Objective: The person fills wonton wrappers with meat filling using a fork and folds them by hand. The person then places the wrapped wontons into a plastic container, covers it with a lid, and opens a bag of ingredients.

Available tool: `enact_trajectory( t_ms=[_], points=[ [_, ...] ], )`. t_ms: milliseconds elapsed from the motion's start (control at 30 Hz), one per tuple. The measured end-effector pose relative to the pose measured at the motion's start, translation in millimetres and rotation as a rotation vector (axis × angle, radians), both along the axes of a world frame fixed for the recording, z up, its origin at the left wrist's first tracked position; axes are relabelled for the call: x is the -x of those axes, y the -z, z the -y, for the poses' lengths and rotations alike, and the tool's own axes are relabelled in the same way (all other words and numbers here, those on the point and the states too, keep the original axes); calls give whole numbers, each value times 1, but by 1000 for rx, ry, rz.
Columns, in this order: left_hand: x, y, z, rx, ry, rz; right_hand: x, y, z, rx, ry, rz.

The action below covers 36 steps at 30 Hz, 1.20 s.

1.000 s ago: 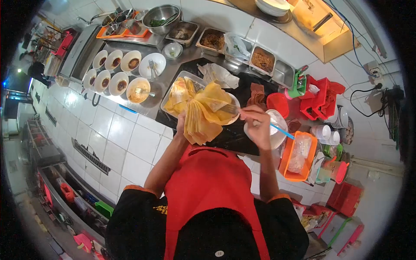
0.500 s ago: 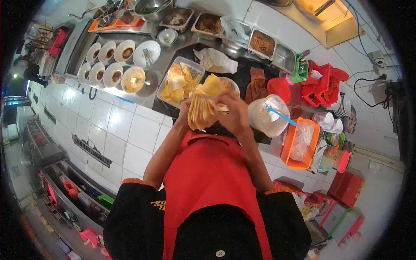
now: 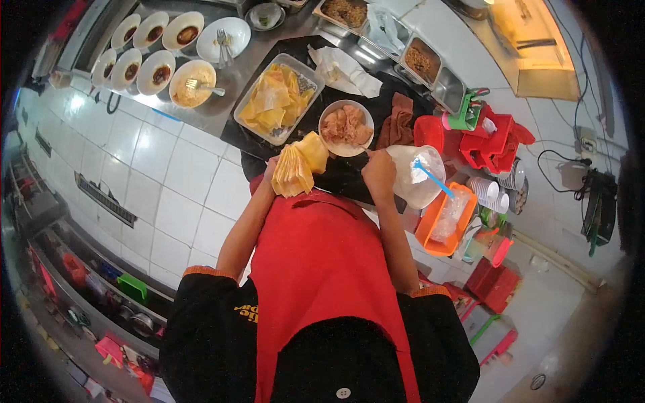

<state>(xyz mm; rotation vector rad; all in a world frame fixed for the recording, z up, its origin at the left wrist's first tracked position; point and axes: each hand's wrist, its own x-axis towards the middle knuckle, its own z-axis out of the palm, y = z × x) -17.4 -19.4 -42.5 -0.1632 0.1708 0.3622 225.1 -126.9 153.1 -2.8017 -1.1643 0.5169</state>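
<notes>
Centre-left, your left hand point(image 3: 271, 169) has its grip clamped on the fanned yellow sheets point(image 3: 300, 164), just below the tub point(image 3: 258, 132); a slack pinch could let some slide off. At centre, the bowl point(image 3: 346, 152) of what looks like meat point(image 3: 347, 125) sits on the worktop point(image 3: 339, 176). Right of that, your right hand point(image 3: 379, 171) seems closed around a utensil point(image 3: 364, 148) at the rim; leaning on it could tip the bowl.

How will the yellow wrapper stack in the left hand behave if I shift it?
The yellow wrapper stack is probably floppy: its upper sheets bend over. Layers may slide apart, since their edges fan out from the left hand. Single sheets could tear, given how thin they look.
</notes>
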Motion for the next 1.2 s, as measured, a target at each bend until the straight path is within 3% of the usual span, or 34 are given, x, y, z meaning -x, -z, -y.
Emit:
enact_trajectory(
  t_ms=[67,167,300,367,467,533,667,733,867,967,1033,1067,1100,1167,1200],
  points=[
    [0,10,7,-125,-12,-172,2,15,5,43,-43,94],
    [-3,-2,4,-7,-9,-140,4,17,6,-38,-130,51],
    [-2,-2,2,-17,8,-189,9,14,-3,-9,37,69],
    [-4,-4,0,3,30,-88,10,19,-1,16,88,68],
    [-5,-2,-2,53,39,-151,10,14,3,0,-112,40],
    [-6,-6,-4,37,39,-110,5,18,0,-131,25,62],
    [-2,-11,-4,-109,2,-68,6,24,1,-79,6,18],
    [-4,-18,-6,-74,19,-65,0,29,9,-221,-90,-42],
    [-7,-27,-6,-52,22,-67,-2,35,11,-162,-20,-17],
    [-4,-40,-7,-100,18,-146,-4,23,23,-83,-138,-35],
    [-2,-58,-7,-116,26,-184,-17,-2,28,-354,-209,-303],
    [-3,-67,-10,-131,34,-221,-24,-13,27,-367,-212,-305],
    [-5,-75,-12,-144,30,-227,-30,-24,26,-374,-159,-556],
    [-13,-88,-12,-87,18,58,-24,-46,25,-455,-64,-938],
    [-16,-98,-12,-99,17,55,-18,-57,23,-465,-70,-941]
  ],
)
